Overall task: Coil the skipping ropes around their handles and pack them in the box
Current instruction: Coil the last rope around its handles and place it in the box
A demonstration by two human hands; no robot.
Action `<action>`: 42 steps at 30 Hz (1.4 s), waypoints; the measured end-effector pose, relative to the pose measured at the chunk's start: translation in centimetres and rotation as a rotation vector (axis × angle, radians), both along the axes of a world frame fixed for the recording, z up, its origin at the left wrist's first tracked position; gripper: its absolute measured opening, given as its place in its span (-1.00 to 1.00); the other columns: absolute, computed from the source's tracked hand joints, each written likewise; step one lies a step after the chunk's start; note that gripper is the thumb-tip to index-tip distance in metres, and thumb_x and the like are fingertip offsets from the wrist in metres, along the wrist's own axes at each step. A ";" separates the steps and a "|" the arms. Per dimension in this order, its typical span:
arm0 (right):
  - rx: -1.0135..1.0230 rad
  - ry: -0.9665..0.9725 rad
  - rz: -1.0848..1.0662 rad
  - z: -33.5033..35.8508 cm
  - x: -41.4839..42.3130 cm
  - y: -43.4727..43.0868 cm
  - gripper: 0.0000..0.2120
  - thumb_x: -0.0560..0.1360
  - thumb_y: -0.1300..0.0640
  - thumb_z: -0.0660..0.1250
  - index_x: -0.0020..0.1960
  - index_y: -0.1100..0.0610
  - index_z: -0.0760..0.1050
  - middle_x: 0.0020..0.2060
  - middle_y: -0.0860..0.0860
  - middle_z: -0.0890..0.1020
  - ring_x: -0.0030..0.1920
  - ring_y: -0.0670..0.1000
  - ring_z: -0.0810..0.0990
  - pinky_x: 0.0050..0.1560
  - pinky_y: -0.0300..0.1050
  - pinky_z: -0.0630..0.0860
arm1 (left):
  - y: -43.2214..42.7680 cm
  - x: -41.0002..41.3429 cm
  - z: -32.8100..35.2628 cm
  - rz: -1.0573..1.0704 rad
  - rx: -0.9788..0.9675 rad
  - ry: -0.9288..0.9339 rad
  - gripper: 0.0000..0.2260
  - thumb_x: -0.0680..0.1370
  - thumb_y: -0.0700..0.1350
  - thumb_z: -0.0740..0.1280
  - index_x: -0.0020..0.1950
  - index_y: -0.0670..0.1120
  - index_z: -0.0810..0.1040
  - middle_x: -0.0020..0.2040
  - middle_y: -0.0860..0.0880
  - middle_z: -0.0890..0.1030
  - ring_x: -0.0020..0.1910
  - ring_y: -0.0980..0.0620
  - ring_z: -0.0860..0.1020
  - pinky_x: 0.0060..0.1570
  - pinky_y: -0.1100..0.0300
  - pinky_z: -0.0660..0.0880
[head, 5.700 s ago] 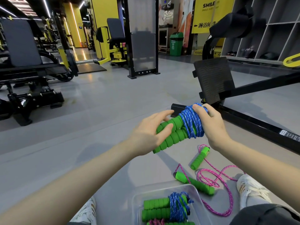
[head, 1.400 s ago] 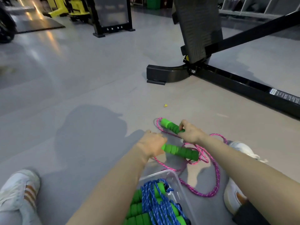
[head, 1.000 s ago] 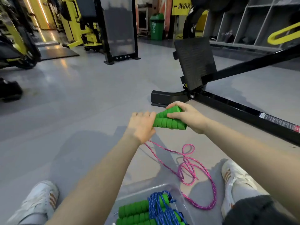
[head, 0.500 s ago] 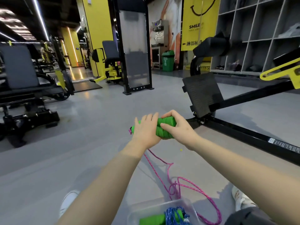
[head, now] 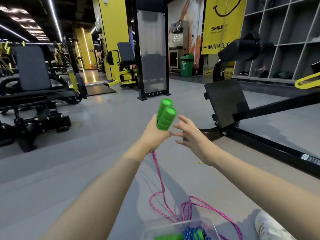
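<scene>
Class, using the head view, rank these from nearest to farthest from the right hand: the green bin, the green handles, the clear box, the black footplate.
1. Green handles: just left of the right hand, held in the left hand.
2. Black footplate: right, beyond it.
3. Clear box: bottom edge, by the person.
4. Green bin: far back.

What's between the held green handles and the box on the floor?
In the head view, only the pink rope hangs from the green handles in the left hand, looping over bare floor to the box.

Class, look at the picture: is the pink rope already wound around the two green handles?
No: the pink rope hangs loose from the green handles to the floor.
</scene>
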State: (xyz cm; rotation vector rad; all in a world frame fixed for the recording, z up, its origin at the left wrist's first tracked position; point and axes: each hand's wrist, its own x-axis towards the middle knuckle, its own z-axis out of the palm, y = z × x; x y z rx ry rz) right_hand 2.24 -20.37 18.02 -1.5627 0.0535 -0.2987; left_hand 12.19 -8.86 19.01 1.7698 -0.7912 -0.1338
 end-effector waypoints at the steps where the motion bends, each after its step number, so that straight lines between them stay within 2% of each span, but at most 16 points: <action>1: -0.116 0.078 0.044 -0.6 -0.1 -0.3 -0.13 0.21 -0.15 0.44 0.44 -0.13 0.14 0.29 -0.06 0.38 0.23 -0.12 0.44 0.26 -0.12 0.36 | -0.1 -0.1 0.1 -0.029 -0.077 0.125 -0.69 0.43 -0.36 0.36 0.08 -0.11 0.37 -0.14 0.02 0.49 -0.26 0.12 0.46 -0.31 0.34 0.41; 4: -0.515 0.152 0.109 -2.1 -0.2 0.0 -0.10 0.30 0.16 0.53 0.42 -0.13 0.04 0.27 -0.13 0.35 0.25 -0.22 0.36 0.20 -0.44 0.24 | -0.6 -0.6 0.0 -0.114 -0.204 0.338 -0.65 0.36 -0.28 0.42 0.11 -0.15 0.45 -0.10 0.01 0.56 -0.17 0.10 0.54 -0.11 0.23 0.51; 6: -0.477 0.044 0.014 -2.4 0.3 0.7 -0.25 0.32 0.35 0.49 0.33 0.00 0.16 0.08 -0.08 0.46 -0.04 -0.37 0.46 -0.10 -0.59 0.35 | -1.3 -1.3 -0.6 -0.143 -0.254 0.440 -0.76 0.46 -0.32 0.37 0.09 -0.14 0.46 -0.01 -0.01 0.59 -0.08 0.06 0.56 0.02 0.14 0.51; 9: -0.402 -0.065 -0.194 -2.6 1.1 1.5 -0.47 0.29 0.44 0.42 0.12 0.13 0.28 -0.19 -0.01 0.48 -0.38 -0.32 0.49 -0.41 -0.46 0.41 | -2.1 -2.5 -1.3 -0.177 -0.283 0.544 -0.83 0.45 -0.22 0.40 -0.02 -0.05 0.50 -0.01 0.00 0.59 0.02 0.06 0.56 0.13 0.12 0.49; 13: -0.506 0.003 -0.379 -3.6 1.0 0.6 -0.53 0.13 0.19 0.43 -0.02 0.10 0.33 -0.30 -0.04 0.49 -0.34 -0.04 0.49 -0.41 -0.18 0.45 | -1.9 -3.3 -1.2 -0.293 -0.147 0.478 -0.86 0.50 -0.15 0.41 0.03 -0.04 0.54 -0.04 0.00 0.61 0.02 0.10 0.57 0.12 0.20 0.47; 15: -0.598 0.077 -0.429 -3.7 0.8 -1.0 -0.53 0.14 0.19 0.45 -0.02 0.12 0.34 -0.20 0.04 0.52 -0.29 0.04 0.51 -0.37 -0.10 0.48 | -1.3 -3.5 -1.5 -0.310 -0.104 0.354 -0.70 0.50 -0.09 0.44 0.20 -0.07 0.52 0.12 0.03 0.62 0.12 0.18 0.55 0.21 0.20 0.43; 17: -0.795 0.178 -0.489 -3.6 0.4 -2.9 -0.52 0.15 0.16 0.47 -0.02 0.12 0.32 -0.10 0.05 0.49 -0.14 0.10 0.52 -0.26 -0.04 0.49 | -0.4 -3.2 -1.7 -0.120 -0.096 0.140 -0.33 0.41 0.02 0.51 0.43 -0.01 0.28 0.35 0.08 0.42 0.33 0.21 0.37 0.42 0.14 0.23; 18: -0.916 0.229 -0.506 -3.7 0.0 -3.8 -0.52 0.16 0.14 0.46 -0.03 0.12 0.29 -0.08 0.04 0.46 -0.09 0.12 0.50 -0.22 -0.03 0.46 | 0.2 -2.9 -1.9 0.039 -0.033 -0.056 -0.15 0.37 0.10 0.52 0.52 0.04 0.10 0.44 0.08 0.27 0.43 0.17 0.23 0.47 0.13 0.11; 20: -1.122 0.284 -0.484 -3.9 -0.8 -5.0 -0.55 0.18 0.13 0.43 -0.05 0.12 0.27 -0.11 0.01 0.39 -0.04 0.13 0.44 -0.22 -0.04 0.39 | 1.6 -1.9 -2.5 0.224 0.171 -0.719 -0.02 0.33 0.25 0.48 0.55 0.03 -0.02 0.51 -0.05 0.16 0.49 0.03 0.09 0.48 0.00 0.00; 22: -1.240 0.288 -0.408 -4.2 -1.3 -5.3 -0.57 0.21 0.14 0.40 -0.04 0.12 0.25 -0.12 0.00 0.36 -0.04 0.12 0.40 -0.23 -0.05 0.35 | 2.3 -1.0 -3.8 0.142 0.362 -1.317 -0.02 0.26 0.27 0.50 0.51 -0.04 0.10 0.45 -0.21 0.30 0.44 -0.14 0.22 0.42 -0.17 0.04; 24: -1.309 0.255 -0.330 -4.5 -1.4 -4.9 -0.61 0.23 0.15 0.38 -0.08 0.10 0.21 -0.13 -0.02 0.34 -0.09 0.07 0.35 -0.26 -0.06 0.31 | 2.0 -0.5 -5.5 0.011 0.553 -1.602 -0.07 0.22 0.18 0.54 0.46 -0.07 0.21 0.38 -0.26 0.41 0.35 -0.22 0.39 0.36 -0.19 0.11; 26: -1.344 0.217 -0.237 -4.7 -1.3 -4.2 -0.63 0.24 0.15 0.37 -0.11 0.10 0.21 -0.15 -0.02 0.35 -0.13 0.06 0.35 -0.28 -0.08 0.27 | 1.8 -0.5 -7.0 -0.007 0.608 -1.752 -0.31 0.36 -0.02 0.47 0.43 -0.08 0.28 0.33 -0.26 0.47 0.27 -0.25 0.48 0.34 -0.18 0.18; 28: -1.336 0.200 -0.146 -5.0 -1.0 -3.8 -0.66 0.25 0.17 0.36 -0.10 0.12 0.24 -0.16 0.00 0.38 -0.14 0.07 0.39 -0.26 -0.06 0.32 | 2.1 -0.3 -7.5 0.013 0.558 -1.838 -0.60 0.56 -0.24 0.17 0.41 -0.10 0.33 0.29 -0.25 0.51 0.20 -0.25 0.52 0.31 -0.17 0.29; 31: -1.304 0.182 -0.045 -5.3 -0.8 -3.7 -0.67 0.24 0.20 0.34 -0.11 0.11 0.24 -0.15 0.03 0.41 -0.11 0.08 0.42 -0.13 0.02 0.43 | 2.8 -0.1 -7.3 0.008 0.501 -1.857 -0.61 0.59 -0.32 0.06 0.38 -0.08 0.37 0.19 -0.22 0.56 0.04 -0.23 0.56 0.08 -0.09 0.50; 36: -1.351 0.128 -0.019 -5.1 -1.0 -4.2 -0.64 0.27 0.24 0.34 0.02 0.15 0.32 -0.12 0.00 0.37 -0.11 0.01 0.34 -0.19 -0.15 0.22 | 3.5 0.2 -7.5 -0.021 0.450 -1.838 -0.55 0.53 -0.14 0.31 0.40 0.07 0.36 0.16 -0.18 0.56 -0.06 -0.21 0.54 -0.02 -0.05 0.50; 42: -1.364 0.095 0.030 -5.5 -1.1 -4.8 -0.59 0.27 0.24 0.33 0.10 0.13 0.36 -0.11 -0.03 0.35 -0.06 0.01 0.36 -0.09 -0.14 0.33 | 4.2 -0.1 -8.0 -0.106 0.546 -1.841 -0.56 0.56 -0.10 0.19 0.44 0.09 0.27 0.24 -0.17 0.49 -0.07 -0.19 0.55 -0.21 0.04 0.52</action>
